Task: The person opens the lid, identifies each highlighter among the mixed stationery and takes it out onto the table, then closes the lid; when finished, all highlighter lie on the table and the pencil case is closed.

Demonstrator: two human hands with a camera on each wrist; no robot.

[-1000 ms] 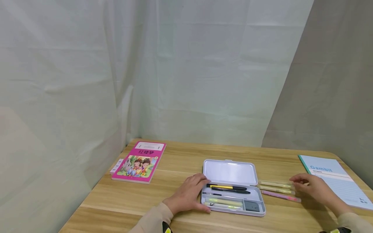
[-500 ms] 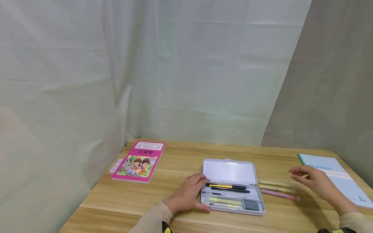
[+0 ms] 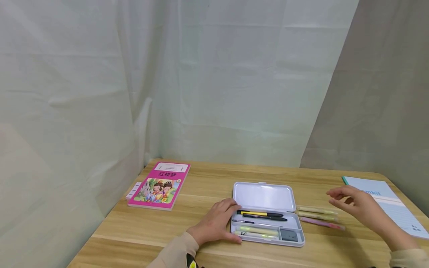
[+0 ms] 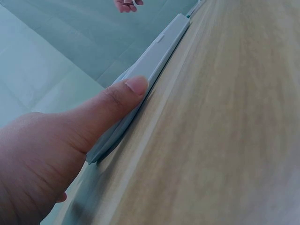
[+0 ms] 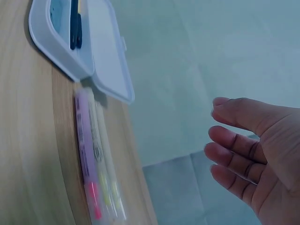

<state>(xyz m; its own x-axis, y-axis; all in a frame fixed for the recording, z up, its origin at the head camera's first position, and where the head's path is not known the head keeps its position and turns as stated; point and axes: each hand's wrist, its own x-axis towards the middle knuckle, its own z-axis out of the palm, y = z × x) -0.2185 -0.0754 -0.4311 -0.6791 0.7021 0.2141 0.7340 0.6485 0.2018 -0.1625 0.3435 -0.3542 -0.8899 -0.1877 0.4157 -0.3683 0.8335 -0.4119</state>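
Observation:
A white pencil case [image 3: 264,197] lies with its lid folded back on the table. My left hand [image 3: 214,223] holds its left end, the thumb against the front edge and the fingers by the hinge side. In it are a yellow-and-black pen [image 3: 261,214], a black pen [image 3: 268,217], a thin pen, pale yellow highlighters [image 3: 258,231] and a dark grey eraser [image 3: 289,235]. To its right lie two pale yellow highlighters [image 3: 316,213] and a purple-pink highlighter [image 5: 85,136]. Above and right of these hovers my right hand [image 3: 358,206], fingers loosely bent, holding nothing.
A pink picture-cover book [image 3: 161,186] lies at the table's left, on top of a white item [image 3: 133,190] that is mostly hidden. At the right edge is a notebook [image 3: 395,208], partly behind my right hand. Pale curtains [image 3: 234,93] hang around the wooden table [image 3: 207,186].
My right hand has left the highlighters' right ends and risen, shifting slightly left at the last. The left hand and the pencil case stay in place.

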